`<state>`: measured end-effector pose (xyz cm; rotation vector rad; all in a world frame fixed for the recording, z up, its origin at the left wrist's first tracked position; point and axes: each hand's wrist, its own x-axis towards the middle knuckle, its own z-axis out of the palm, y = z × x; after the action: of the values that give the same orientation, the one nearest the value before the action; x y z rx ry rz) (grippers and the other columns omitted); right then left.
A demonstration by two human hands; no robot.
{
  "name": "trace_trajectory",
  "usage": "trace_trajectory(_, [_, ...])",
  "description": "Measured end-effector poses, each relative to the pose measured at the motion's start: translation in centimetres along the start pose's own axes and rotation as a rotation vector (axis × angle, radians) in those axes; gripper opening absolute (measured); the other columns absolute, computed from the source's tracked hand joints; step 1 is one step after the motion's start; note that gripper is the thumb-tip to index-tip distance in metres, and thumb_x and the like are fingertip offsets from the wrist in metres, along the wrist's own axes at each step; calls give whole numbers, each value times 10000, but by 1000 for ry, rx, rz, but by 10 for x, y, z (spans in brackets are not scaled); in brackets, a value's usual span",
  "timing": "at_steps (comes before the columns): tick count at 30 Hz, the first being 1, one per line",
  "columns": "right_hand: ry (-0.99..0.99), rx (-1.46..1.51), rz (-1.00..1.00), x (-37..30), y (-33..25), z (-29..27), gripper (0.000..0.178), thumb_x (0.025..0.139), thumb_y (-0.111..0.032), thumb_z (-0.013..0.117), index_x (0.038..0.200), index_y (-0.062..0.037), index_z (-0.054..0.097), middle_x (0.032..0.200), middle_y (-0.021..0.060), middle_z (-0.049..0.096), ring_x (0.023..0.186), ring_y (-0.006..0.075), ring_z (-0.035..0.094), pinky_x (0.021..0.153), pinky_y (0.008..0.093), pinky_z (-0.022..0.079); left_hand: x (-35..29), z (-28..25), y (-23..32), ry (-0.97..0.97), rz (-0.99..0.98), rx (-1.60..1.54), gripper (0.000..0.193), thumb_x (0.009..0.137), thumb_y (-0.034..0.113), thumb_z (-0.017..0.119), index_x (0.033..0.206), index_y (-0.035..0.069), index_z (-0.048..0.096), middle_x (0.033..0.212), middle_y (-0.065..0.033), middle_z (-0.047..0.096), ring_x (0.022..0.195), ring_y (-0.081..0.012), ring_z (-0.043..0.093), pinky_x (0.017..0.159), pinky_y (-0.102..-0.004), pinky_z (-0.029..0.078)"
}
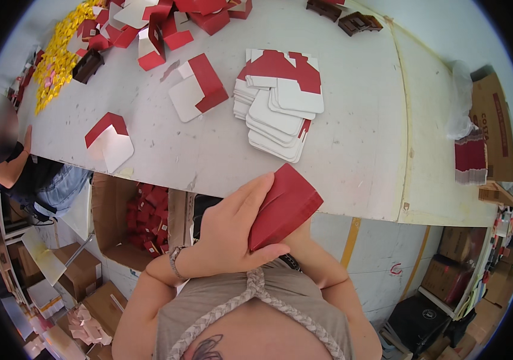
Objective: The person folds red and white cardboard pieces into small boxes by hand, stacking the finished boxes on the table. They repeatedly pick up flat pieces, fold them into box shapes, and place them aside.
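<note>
Left hand (232, 231) is closed around the red folded box (282, 205), held near the chest under the white table (364, 150) edge; right hand is hidden behind it, its state unclear. Squeezing too strong could crush the box

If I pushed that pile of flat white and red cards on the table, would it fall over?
The stack of flat box blanks probably wouldn't topple; it is low and already fanned out, so sheets would likely slide apart. They look like thin, light card, so they would probably bend when lifted.

A long white worktable (352, 150) stands above a floor crowded with cardboard boxes (79, 273).
</note>
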<state>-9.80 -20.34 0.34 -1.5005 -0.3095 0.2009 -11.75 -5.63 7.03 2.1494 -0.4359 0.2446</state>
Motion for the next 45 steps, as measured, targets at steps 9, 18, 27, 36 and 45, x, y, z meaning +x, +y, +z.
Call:
trace_trajectory(9, [257,-592,-167,92,2,-26,150,852,-180,618,793,-46,649,575,87,586,495,237,584,503,313,465,45,-46,-68,297,-253,-77,817,832,201,644,1437,-4,134,1358,-229,409,1228,-299,457,949,-351,430])
trace_trajectory(18, [368,-1111,140,174,7,-76,614,765,-205,713,1280,4,452,1186,166,540,1050,313,545,845,384,480,66,-18,-90,252,-334,-224,826,849,218,667,1426,-35,133,1449,-234,255,1209,-300,479,876,-321,482])
trace_trajectory(27, [146,-371,-140,59,-17,-61,717,765,-63,700,1386,2,349,1311,165,466,1127,223,510,922,308,419,53,11,-58,353,-565,-1036,348,883,122,604,1170,-52,510,1042,-119,605,969,-159,554,853,-291,455])
trace_trajectory(36, [7,78,-130,27,3,-34,571,659,-116,824,1015,-78,379,1257,150,470,1051,171,499,889,323,416,16,6,-47,95,-241,-747,223,889,135,570,1048,40,445,1271,-144,448,1158,-207,442,973,-346,348])
trace_trajectory(45, [163,522,-80,-22,-3,-10,486,680,-82,807,927,-95,389,1020,93,527,992,185,534,868,327,438,-29,18,-48,194,-206,-1017,359,853,184,639,1073,78,376,1065,-119,524,1115,-236,504,937,-358,401])
